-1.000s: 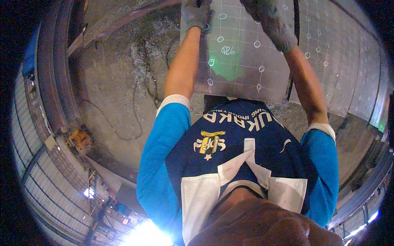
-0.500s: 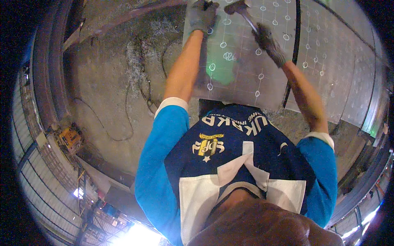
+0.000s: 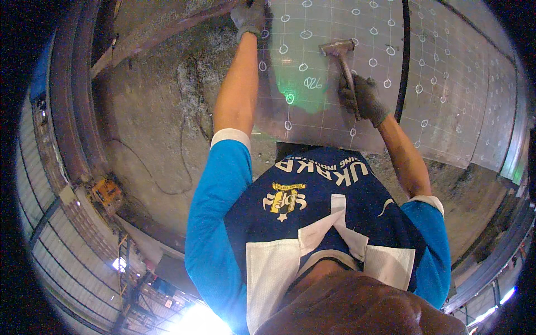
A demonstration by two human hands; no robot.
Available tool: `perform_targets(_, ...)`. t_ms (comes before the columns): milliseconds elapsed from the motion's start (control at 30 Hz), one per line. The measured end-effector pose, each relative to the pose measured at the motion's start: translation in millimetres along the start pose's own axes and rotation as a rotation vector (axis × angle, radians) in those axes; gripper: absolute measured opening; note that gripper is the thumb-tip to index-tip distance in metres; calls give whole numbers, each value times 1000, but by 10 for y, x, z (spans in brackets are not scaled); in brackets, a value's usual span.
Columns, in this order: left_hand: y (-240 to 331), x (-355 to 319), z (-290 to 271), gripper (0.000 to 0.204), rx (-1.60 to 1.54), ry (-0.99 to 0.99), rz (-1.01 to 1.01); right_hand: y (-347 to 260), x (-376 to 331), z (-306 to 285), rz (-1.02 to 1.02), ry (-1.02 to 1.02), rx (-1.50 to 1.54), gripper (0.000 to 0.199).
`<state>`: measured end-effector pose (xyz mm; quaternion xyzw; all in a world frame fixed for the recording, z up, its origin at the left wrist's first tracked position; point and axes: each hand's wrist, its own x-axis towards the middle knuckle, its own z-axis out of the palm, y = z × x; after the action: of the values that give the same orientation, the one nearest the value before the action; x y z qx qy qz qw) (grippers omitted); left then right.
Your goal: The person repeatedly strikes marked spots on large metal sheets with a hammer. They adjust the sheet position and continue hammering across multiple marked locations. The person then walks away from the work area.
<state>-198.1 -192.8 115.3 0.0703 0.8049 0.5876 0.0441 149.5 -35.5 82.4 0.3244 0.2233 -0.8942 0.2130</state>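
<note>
My right hand, in a dark grey work glove, is closed around the handle of a hammer. The hammer head hangs over a grey metal plate marked with white lines and several small chalked circles. At the plate's far left edge is my left hand, also gloved. Its fingers look curled together at the picture's upper edge, and whatever they hold is hidden. A greenish patch of light lies on the plate between my hands.
A dark gap separates this plate from another marked plate on the right. On the rough floor at left lies a thin cable. A yellow machine stands farther left, near long steel beams.
The hammer has come down nearer to me, its head turning level and its handle swinging steeper. My left hand has shifted left along the far part of the plate.
</note>
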Motion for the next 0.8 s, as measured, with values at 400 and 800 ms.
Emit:
perform_targets(400, -3, 21, 103, 34, -269, 19, -183, 233, 468, -923, -151, -307, -540, 29)
perform_targets(800, 237, -108, 96, 31, -273, 28, -190, 196, 380, -555, 9, -7, -63, 32)
